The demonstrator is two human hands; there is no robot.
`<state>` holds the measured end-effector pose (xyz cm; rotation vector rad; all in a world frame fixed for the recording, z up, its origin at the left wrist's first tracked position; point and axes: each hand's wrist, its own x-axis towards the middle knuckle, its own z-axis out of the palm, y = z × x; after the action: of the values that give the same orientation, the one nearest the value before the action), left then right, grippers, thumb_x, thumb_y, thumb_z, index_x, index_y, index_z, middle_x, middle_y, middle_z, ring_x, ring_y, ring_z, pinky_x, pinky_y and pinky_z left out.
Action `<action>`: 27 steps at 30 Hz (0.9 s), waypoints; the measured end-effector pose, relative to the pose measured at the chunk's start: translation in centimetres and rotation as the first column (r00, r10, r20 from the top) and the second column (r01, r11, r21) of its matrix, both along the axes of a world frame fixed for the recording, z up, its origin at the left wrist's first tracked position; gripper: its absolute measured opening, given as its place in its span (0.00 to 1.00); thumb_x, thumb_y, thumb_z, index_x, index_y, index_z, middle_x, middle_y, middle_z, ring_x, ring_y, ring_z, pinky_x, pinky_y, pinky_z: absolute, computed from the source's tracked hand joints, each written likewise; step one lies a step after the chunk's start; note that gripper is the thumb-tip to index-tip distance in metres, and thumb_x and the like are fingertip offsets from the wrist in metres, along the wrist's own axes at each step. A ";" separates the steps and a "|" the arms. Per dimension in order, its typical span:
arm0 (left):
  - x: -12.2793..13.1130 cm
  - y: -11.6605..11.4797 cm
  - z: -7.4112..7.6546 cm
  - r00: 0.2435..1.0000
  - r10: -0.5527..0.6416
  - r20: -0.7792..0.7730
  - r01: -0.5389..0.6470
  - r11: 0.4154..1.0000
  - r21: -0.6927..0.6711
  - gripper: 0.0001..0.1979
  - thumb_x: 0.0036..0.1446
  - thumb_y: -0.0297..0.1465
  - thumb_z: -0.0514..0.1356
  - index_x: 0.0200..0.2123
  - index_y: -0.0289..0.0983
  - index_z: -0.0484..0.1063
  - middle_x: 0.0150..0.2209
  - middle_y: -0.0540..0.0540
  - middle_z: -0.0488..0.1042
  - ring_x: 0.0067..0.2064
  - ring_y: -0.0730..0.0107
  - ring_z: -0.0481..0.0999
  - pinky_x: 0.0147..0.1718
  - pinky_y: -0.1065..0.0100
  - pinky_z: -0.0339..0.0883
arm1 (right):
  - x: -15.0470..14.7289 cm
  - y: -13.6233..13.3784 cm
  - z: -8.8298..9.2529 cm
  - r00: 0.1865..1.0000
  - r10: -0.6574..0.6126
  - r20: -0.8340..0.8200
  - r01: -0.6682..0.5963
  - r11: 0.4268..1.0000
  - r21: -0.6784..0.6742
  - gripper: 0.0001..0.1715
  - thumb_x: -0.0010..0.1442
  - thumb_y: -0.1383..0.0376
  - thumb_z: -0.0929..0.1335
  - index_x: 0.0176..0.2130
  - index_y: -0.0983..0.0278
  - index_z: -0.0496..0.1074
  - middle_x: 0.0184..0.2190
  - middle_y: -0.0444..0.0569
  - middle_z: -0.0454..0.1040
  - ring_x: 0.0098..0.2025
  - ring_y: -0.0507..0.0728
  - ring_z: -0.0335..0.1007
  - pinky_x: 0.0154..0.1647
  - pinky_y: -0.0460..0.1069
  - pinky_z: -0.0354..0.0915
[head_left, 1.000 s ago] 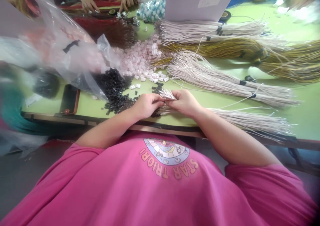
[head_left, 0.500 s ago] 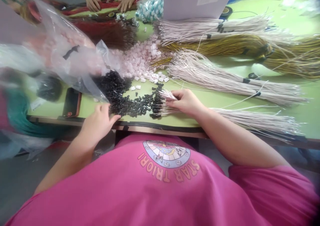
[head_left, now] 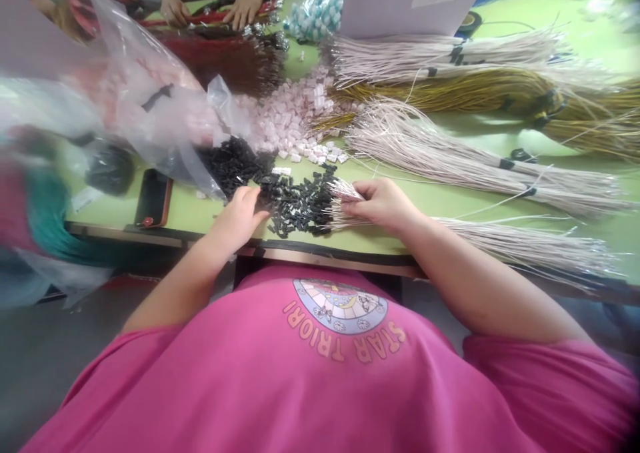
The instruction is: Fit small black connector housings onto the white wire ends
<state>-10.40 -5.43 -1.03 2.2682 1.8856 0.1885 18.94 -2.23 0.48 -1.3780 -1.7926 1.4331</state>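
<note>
My right hand (head_left: 383, 201) is closed round a bundle of thin white wires (head_left: 344, 193), the ends pointing left. Black connectors cluster right at those wire ends. To the left, my left hand (head_left: 241, 216) lies at the near edge of a pile of small black connectors (head_left: 295, 203), its thumb and fingers apart and curved. I see nothing between them. More white wires (head_left: 525, 243) trail out behind my right forearm along the table's near edge.
Small white connectors (head_left: 290, 119) are heaped behind the black ones, beside a clear plastic bag (head_left: 150, 99). A phone (head_left: 153, 198) lies at left. White wire bundles (head_left: 450, 146) and yellow wires (head_left: 465, 89) stretch across the right. Opposite, another person's hands (head_left: 245, 6) rest near red wires.
My left hand has moved right, pushing in against the black connectors, which now lie closer together. My right hand keeps its hold on the white wires. The whole view has shifted slightly.
</note>
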 end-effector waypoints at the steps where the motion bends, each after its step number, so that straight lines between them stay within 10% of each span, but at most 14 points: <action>1: 0.1 0.5 0.1 1.000 -0.010 0.003 0.010 1.000 0.018 0.26 0.55 0.35 0.55 0.55 0.30 0.59 0.51 0.36 0.61 0.50 0.59 0.68 0.52 0.61 0.62 | 0.0 0.0 0.0 1.000 -0.002 0.000 0.002 1.000 -0.002 0.13 0.43 0.60 0.69 0.26 0.68 0.70 0.20 0.41 0.64 0.23 0.48 0.56 0.27 0.45 0.51; 8: 1.0 2.2 2.1 0.992 -0.126 -0.015 0.127 0.983 0.134 0.16 0.57 0.32 0.52 0.48 0.37 0.69 0.46 0.42 0.67 0.45 0.63 0.69 0.46 0.63 0.64 | 0.1 0.0 0.0 1.000 -0.023 -0.016 0.022 0.999 -0.038 0.16 0.44 0.56 0.69 0.27 0.68 0.72 0.19 0.43 0.67 0.21 0.48 0.57 0.24 0.45 0.51; 17: 3.0 4.4 1.2 0.944 -0.323 -0.062 0.327 0.942 0.078 0.12 0.56 0.32 0.52 0.35 0.36 0.75 0.37 0.43 0.71 0.41 0.63 0.69 0.42 0.63 0.62 | -0.2 -0.2 0.4 0.999 0.003 -0.046 -0.006 0.998 -0.060 0.16 0.47 0.55 0.67 0.24 0.68 0.68 0.20 0.44 0.67 0.21 0.48 0.57 0.24 0.45 0.52; 27: 7.3 2.3 4.4 0.823 -0.101 0.559 0.205 0.971 -0.127 0.11 0.50 0.34 0.59 0.38 0.37 0.72 0.35 0.48 0.76 0.36 0.69 0.73 0.40 0.66 0.65 | -0.4 -0.2 0.6 0.998 0.010 -0.070 -0.013 0.999 -0.032 0.06 0.43 0.65 0.64 0.24 0.67 0.65 0.19 0.40 0.59 0.23 0.47 0.53 0.25 0.44 0.49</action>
<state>-3.08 -3.09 3.36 1.9493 1.3543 0.5555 18.57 -2.45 1.06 -1.3188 -1.7435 1.5033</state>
